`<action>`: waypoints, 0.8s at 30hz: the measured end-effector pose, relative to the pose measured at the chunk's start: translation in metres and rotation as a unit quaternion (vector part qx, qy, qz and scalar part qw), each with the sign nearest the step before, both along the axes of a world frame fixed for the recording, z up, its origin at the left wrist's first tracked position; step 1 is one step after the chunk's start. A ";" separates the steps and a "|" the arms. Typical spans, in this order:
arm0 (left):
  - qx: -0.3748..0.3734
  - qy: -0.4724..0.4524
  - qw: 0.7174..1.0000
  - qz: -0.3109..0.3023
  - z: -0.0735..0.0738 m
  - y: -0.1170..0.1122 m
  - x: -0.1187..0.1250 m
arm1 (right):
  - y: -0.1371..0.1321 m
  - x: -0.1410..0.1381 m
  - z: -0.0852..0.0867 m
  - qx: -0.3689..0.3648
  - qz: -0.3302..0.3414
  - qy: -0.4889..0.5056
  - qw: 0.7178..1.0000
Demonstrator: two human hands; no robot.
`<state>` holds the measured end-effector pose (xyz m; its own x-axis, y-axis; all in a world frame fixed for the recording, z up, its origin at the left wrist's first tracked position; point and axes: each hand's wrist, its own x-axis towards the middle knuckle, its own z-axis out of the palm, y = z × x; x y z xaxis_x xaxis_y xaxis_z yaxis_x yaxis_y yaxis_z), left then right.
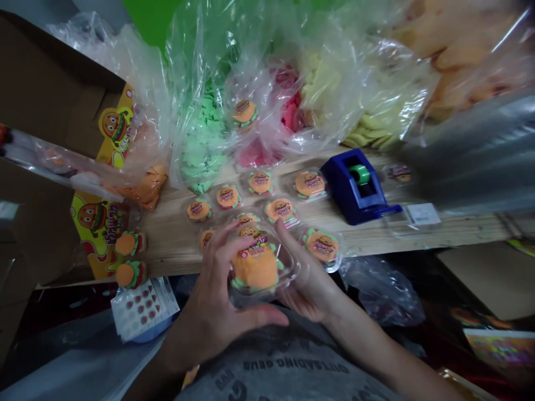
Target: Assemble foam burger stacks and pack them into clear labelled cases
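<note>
Between my hands is a clear plastic clamshell box (288,267) with an orange and green toy burger (257,270) inside and a printed sticker on its lid. My left hand (221,295) wraps the box from the left, its thumb stretched along the near side. From the right and underneath, my right hand (307,284) grips the same box, thumb up along its far edge. Beyond them, several more boxed toy burgers (259,182) lie on the wooden table; one boxed burger (321,247) sits just right of my right hand.
A blue tape dispenser (355,186) stands right of the boxes. Plastic bags of green pieces (203,145) and yellow pieces (368,131) line the back. At left are a cardboard box (42,83) and two unboxed burgers (129,243). Sticker sheets (144,306) lie below the table edge.
</note>
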<state>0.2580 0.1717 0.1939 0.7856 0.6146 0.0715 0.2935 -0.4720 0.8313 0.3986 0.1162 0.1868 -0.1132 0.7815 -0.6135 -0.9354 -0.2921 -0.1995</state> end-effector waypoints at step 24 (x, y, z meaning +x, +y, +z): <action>0.203 0.019 0.979 -0.019 0.015 -0.005 0.005 | -0.007 0.019 0.025 0.112 -0.004 -0.119 0.987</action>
<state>0.2627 0.1669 0.2085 0.8137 0.5126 0.2741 0.2971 -0.7721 0.5618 0.4179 0.1093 0.2118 0.0195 0.9003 -0.4348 -0.8563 -0.2095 -0.4721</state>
